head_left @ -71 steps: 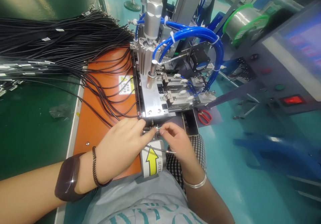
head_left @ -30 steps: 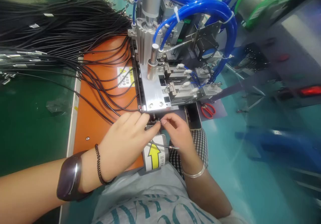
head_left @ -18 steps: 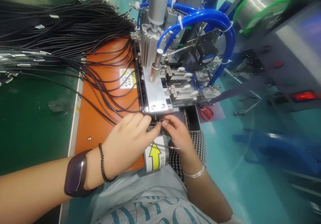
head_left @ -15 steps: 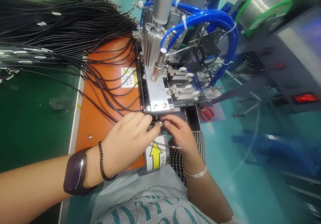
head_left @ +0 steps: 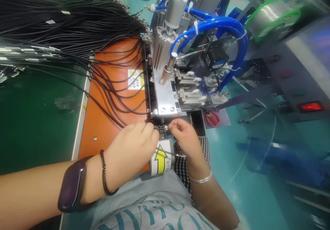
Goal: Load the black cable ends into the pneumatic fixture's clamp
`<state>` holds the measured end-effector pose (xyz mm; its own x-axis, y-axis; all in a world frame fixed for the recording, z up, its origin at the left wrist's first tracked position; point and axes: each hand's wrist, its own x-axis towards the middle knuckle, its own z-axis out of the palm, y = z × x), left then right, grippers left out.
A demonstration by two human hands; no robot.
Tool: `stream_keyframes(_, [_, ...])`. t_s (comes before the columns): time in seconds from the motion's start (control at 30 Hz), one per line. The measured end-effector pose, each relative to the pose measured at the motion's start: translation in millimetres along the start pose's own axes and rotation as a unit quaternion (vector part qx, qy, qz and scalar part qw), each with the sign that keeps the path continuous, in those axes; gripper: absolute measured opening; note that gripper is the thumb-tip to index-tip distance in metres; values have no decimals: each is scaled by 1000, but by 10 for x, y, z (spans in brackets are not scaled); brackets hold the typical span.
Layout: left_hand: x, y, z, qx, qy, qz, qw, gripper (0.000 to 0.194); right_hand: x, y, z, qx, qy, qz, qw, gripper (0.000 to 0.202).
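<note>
My left hand (head_left: pixel 135 144) is closed, with its fingers curled round a black cable (head_left: pixel 113 117) that runs in from the left. The cable's small metallic end (head_left: pixel 165 128) shows between my two hands, over the dark track at the machine's front edge. My right hand (head_left: pixel 187 139) pinches that end between thumb and forefinger. A second thin cable (head_left: pixel 168 152) passes from under my left hand to my right palm, above a white label with a yellow arrow (head_left: pixel 161 159). My left fingertips are hidden.
Black cables (head_left: pixel 77 23) lie heaped at the left, several crossing the orange plate (head_left: pixel 103 89). A metal press fixture (head_left: pixel 166 96) with blue air hoses (head_left: pixel 239 47) stands just ahead. Red-handled cutters (head_left: pixel 212 119) and a phone (head_left: pixel 198 123) lie at its right. A wire spool (head_left: pixel 273 17) is far right.
My left hand has drawn slightly back from the cable end, exposing more of it. My right hand keeps its pinch. The whole view has shifted a little.
</note>
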<state>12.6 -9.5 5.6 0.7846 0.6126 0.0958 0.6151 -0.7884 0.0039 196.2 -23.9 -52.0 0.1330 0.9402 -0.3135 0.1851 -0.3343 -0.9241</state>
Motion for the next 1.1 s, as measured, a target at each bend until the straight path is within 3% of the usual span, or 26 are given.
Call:
stream_keyframes(0.1, [-50,47,-20,22,2,-3,1000,18,-48,14,-11,-52,33,-76,995,9])
stream_keyframes(0.27, [-97,97,-44,50,6,-5,999,16,-133,82,-39,-176,43,-209,961,11])
stream_keyframes(0.43, [-64,104,-56,31,6,-15,999,17,-119,115,-21,-216,26,-237,947,13])
stream_keyframes(0.57, [-61,97,-56,19,-2,-19,1000,16,-173,45,-138,-183,23,-223,957,14])
stream_keyframes(0.6, [-63,93,-55,17,-5,-18,1000,16,-206,13,-198,-160,3,-236,958,21])
stream_keyframes(0.67, [-65,81,-52,10,-12,-18,1000,15,-283,-60,-330,-115,-98,-293,944,31])
stream_keyframes(0.73, [-64,66,-52,4,-18,-19,1000,14,-352,-135,-435,-99,-216,-341,909,29])
stream_keyframes(0.8, [-66,56,-55,2,-20,-18,1000,13,-397,-191,-475,-101,-271,-353,890,24])
stream_keyframes(0.87, [-74,54,-59,7,-18,-14,1000,13,-415,-214,-446,-102,-264,-346,895,22])
stream_keyframes(1.1, [-69,2,-22,25,-22,-19,999,12,-418,-156,-191,-101,-151,-313,932,19])
